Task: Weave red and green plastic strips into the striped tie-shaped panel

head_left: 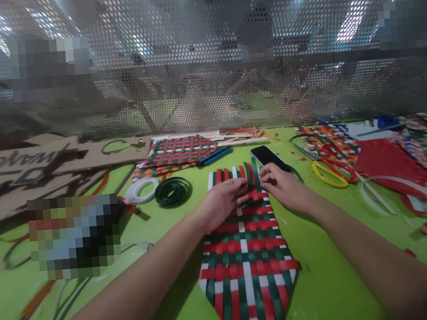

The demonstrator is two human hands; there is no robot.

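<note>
A woven panel of red, dark green and white flat strips lies lengthwise before me, its near end tapering. My left hand rests over its upper left part, with bent fingers at a dark green strip near the far end. At the upper right edge, my right hand has its thumb and fingers drawn together by the same dark green strips. The exact contact at the fingertips is partly hidden. Loose strip ends stand up along the panel's far edge. Behind my right hand lies a black-screened phone.
On the left are a dark green strip coil, a white roll and cut cardboard. Scissors with yellow and red handles lie right, near a red sheet. Blue pens lie behind; a perforated screen rises beyond.
</note>
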